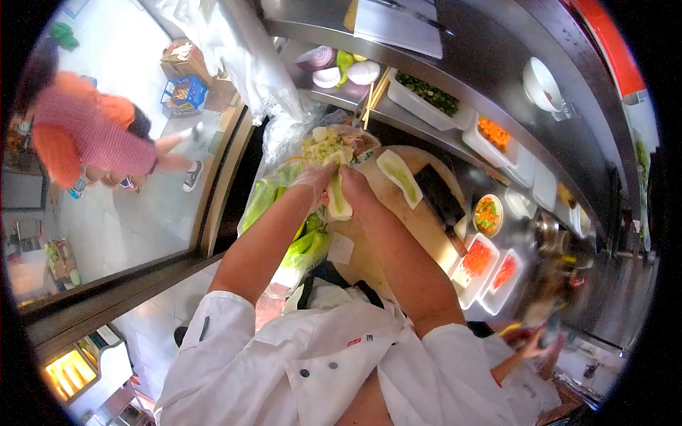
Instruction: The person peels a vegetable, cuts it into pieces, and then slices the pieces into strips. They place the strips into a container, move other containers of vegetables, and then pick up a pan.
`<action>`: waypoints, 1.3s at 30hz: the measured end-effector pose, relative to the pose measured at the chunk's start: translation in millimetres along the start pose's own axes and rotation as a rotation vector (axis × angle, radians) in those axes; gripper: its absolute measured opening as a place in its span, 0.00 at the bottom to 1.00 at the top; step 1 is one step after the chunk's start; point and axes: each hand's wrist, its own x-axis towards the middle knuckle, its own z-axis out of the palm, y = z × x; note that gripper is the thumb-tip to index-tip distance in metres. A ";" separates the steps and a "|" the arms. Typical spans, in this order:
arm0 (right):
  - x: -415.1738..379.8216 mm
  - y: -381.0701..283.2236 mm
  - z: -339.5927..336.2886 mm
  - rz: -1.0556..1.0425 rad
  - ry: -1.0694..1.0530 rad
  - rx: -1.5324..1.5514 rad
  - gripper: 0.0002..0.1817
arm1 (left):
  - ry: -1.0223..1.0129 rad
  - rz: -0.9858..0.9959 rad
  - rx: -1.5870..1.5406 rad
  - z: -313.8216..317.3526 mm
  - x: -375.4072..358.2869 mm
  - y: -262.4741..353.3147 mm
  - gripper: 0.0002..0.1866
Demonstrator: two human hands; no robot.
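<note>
My left hand (317,177), which seems to wear a thin clear glove, and my right hand (354,184) close together around a halved pale vegetable (340,201) with a green middle. They hold it over the near side of a pile of vegetable scraps (323,147), at the left edge of the round cutting board (369,245). A matching vegetable half (399,177) lies on the board to the right of my hands. Beside that half rests a dark-bladed cleaver (438,197). My fingertips are partly hidden.
A plastic bag of green peppers (305,246) lies left of the board. White trays of shredded red vegetable (474,261) and a bowl of diced vegetables (487,214) stand at right. Above, a shelf holds a tray of chopped greens (430,96). Another person (99,131) is beyond the counter.
</note>
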 end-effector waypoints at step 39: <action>18.2 45.7 -23.8 -0.332 0.042 -0.229 0.20 | 0.027 0.378 -0.167 14.2 -17.5 8.7 0.23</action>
